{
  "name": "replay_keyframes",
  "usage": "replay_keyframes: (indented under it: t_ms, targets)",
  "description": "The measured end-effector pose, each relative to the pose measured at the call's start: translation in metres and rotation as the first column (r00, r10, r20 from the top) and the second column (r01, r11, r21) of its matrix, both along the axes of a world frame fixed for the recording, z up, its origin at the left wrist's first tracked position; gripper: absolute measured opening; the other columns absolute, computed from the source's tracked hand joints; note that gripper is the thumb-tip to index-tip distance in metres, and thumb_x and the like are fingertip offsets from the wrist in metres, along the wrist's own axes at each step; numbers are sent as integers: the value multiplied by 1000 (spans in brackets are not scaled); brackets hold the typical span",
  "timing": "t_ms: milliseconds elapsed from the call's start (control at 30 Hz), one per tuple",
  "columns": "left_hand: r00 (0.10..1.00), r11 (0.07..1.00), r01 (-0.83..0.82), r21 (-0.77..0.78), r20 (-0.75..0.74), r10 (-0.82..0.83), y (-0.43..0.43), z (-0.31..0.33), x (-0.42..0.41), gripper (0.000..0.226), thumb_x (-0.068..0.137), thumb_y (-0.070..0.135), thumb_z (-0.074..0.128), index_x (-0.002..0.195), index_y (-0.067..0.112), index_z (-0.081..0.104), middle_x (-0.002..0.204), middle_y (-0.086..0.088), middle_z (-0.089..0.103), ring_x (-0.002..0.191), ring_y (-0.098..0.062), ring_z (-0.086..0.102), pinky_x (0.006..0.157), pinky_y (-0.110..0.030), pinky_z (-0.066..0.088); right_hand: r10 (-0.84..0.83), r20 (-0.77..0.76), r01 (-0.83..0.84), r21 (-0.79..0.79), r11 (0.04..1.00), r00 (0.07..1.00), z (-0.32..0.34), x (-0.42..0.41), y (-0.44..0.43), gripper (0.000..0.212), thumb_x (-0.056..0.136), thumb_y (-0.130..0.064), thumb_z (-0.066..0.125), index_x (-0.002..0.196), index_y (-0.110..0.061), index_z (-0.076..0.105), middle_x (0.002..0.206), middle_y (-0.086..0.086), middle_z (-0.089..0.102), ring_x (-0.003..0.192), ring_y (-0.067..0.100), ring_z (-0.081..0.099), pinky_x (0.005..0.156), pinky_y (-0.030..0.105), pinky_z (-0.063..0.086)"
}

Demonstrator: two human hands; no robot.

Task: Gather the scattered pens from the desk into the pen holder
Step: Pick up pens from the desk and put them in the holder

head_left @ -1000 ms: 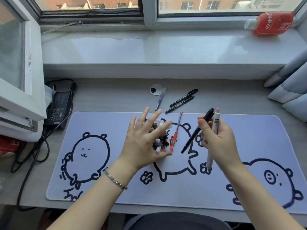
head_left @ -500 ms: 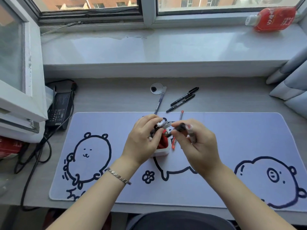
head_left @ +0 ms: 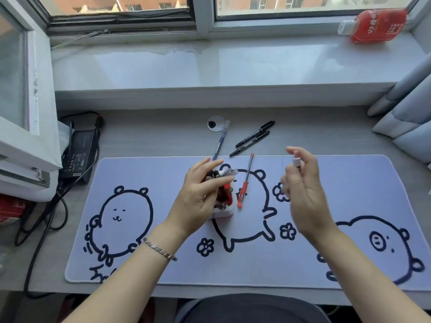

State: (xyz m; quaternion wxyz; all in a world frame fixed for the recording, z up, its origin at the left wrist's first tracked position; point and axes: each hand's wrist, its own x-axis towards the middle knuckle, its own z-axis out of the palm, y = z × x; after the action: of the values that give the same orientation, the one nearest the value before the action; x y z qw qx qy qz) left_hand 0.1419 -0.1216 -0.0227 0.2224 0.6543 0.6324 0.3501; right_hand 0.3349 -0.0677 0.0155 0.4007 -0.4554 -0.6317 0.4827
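Pinches a white-capped pen (head_left: pixel 296 162) in the right hand (head_left: pixel 303 194), raised above the mat's right half, fingers loosely curled and blurred. Cups with the left hand (head_left: pixel 198 199) the bundled pens (head_left: pixel 224 173) standing in the holder, tops caught between thumb and forefinger. Beneath both, across most of the desk (head_left: pixel 163 136), a pale desk mat (head_left: pixel 256 264) with black bear outlines. Far back on the windowsill (head_left: pixel 233 64), a red bottle (head_left: pixel 375 25) on its side. At the desk's left edge, a black power adapter (head_left: pixel 78 152) with trailing cables. Mid-mat, the white pen holder (head_left: pixel 224 212), red inside, crowded with dark and clear pens. Just right of it, flat on the mat, a red pen (head_left: pixel 243 185). Beyond the mat on bare desk, two black markers (head_left: pixel 255 134) side by side, and a grey pen (head_left: pixel 220 143) touching a round grommet (head_left: pixel 215 123).
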Motion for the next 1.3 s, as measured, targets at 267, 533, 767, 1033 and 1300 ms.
replay_keyframes:
  t_ms: [267,533,767,1033,1300]
  targets:
    - [991,996,-13,-89,129,24,-3,7,0,36,85,33,38,105,24,66,134,23,38,137,-1,20,106,-4,13,20,-243,-26,-20,999,970,25,1,-15,20,91,-14,48,96,-33,52,93,-15,69,83,1,61,76,13,46]
    - [984,988,10,-152,176,17,-4,12,-2,33,86,39,34,111,37,55,137,23,36,139,3,15,108,-6,11,68,-205,-32,171,985,977,-12,-32,-24,30,84,-13,55,99,-39,56,96,-6,56,94,22,61,75,26,53]
    - [979,987,16,-157,203,16,-16,10,-7,91,61,45,72,137,41,21,149,20,7,141,3,8,107,-4,15,153,57,-156,609,778,987,-31,-51,-16,28,79,9,62,103,-5,59,95,9,68,93,11,61,84,19,50]
    - [939,915,-83,-395,276,204,-16,7,-10,101,42,52,80,124,61,22,131,8,49,118,-13,52,100,-41,47,-45,343,-204,655,728,938,-62,-46,-14,25,93,-12,48,110,-4,63,116,9,63,102,25,44,86,37,46]
    - [954,907,-99,-410,222,204,-12,6,-11,102,46,39,86,127,53,25,131,7,48,117,-14,53,101,-34,44,81,376,-58,-71,996,923,-57,-37,44,40,84,-42,58,114,-16,55,75,-7,54,71,14,53,69,30,43]
